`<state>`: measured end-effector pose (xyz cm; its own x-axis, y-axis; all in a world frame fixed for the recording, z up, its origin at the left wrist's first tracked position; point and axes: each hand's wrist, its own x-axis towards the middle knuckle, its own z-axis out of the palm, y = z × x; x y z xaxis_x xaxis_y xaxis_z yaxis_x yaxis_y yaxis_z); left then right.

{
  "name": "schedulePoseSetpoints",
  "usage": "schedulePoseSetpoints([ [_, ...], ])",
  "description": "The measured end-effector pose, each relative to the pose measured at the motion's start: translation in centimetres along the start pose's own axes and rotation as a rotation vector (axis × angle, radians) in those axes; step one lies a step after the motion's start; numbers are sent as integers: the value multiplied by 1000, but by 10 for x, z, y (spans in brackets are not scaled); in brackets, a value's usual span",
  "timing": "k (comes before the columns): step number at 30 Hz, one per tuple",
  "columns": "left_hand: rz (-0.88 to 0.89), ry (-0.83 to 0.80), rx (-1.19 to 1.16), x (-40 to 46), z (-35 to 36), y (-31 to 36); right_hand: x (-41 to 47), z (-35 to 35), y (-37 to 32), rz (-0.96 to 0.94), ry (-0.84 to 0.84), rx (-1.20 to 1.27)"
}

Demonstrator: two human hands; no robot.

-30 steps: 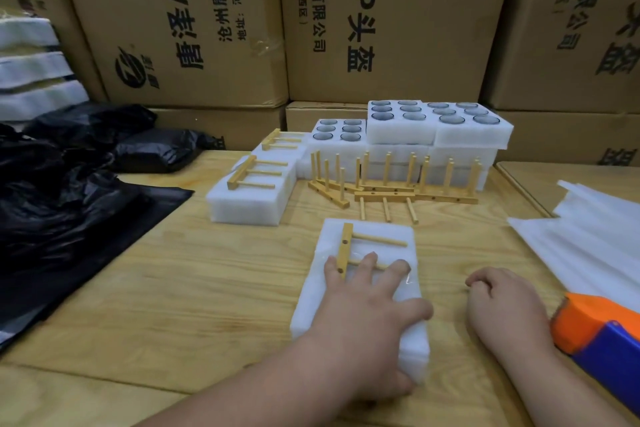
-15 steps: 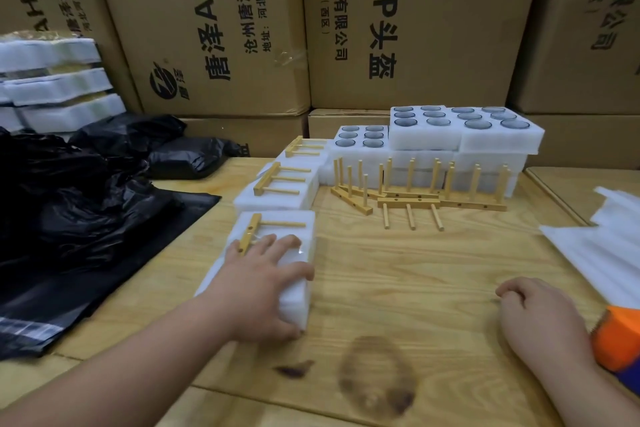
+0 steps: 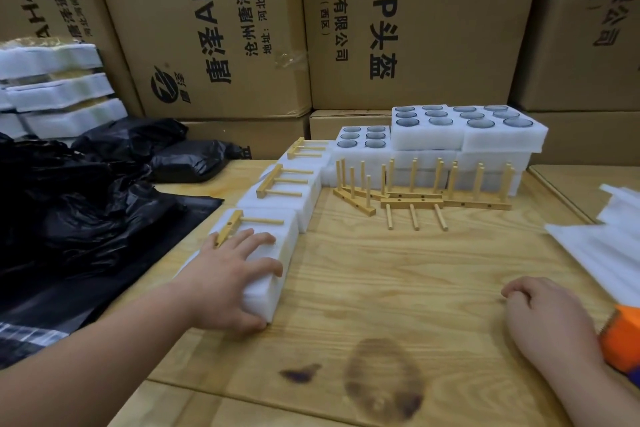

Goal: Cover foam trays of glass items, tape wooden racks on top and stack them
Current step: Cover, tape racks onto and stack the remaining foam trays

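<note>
The left hand (image 3: 232, 282) grips the finished foam tray (image 3: 277, 246) at the table's (image 3: 398, 281) left, touching the next tray (image 3: 287, 196). Best butt it square. The right hand (image 3: 547, 315) rests loosely curled, holding nothing.

There is only one view, from a wide-angle camera worn on the person's head. It looks forward and down over the wooden tabletop (image 3: 398, 281), from close above its near edge. Both forearms enter from the bottom of the frame, so the camera sits just behind and above the hands: the left hand (image 3: 228, 281) is at lower left and the right hand (image 3: 543, 312) at lower right. The far side of the tabletop lies near the middle of the frame, and a wall of cardboard boxes (image 3: 398, 28) fills the upper half. The wide lens bends the straight lines near the edges, and the boxes seem to lean outward.
</note>
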<state>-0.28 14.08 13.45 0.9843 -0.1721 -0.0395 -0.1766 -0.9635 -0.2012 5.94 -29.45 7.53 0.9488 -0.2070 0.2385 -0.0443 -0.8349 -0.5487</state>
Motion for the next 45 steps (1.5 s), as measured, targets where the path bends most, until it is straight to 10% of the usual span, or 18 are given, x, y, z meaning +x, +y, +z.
schedulePoseSetpoints([
  [14,-3,-54,-47,2,-12,5,1,4,1,-40,-10,-111],
  [25,316,416,-351,104,-77,74,16,23,2,-139,-333,-355],
  [45,-100,142,-23,371,-132,177,15,27,-5,-145,-222,-308],
])
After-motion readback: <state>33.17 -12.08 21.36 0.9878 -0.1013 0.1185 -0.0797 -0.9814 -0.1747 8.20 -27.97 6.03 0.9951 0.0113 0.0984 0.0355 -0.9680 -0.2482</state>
